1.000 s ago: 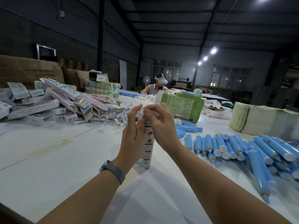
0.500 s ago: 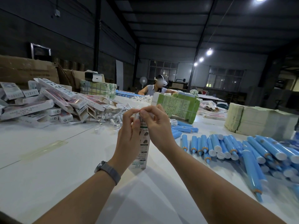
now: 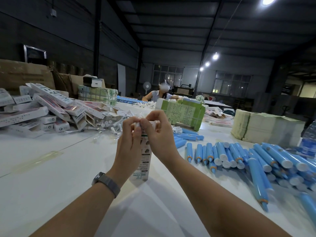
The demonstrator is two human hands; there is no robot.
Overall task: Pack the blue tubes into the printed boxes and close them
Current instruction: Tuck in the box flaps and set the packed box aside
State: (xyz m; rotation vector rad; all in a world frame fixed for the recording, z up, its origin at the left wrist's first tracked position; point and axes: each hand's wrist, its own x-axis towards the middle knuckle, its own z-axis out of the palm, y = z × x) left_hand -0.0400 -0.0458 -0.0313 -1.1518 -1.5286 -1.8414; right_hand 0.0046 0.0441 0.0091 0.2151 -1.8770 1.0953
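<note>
At box top, hands seemingly lower.

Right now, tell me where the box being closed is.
Head view, centre: the box stands upright on the white table, its top pinched by left hand and right hand.

Bare table lies left; blue tubes (loosely heaped) crowd the right.
</note>
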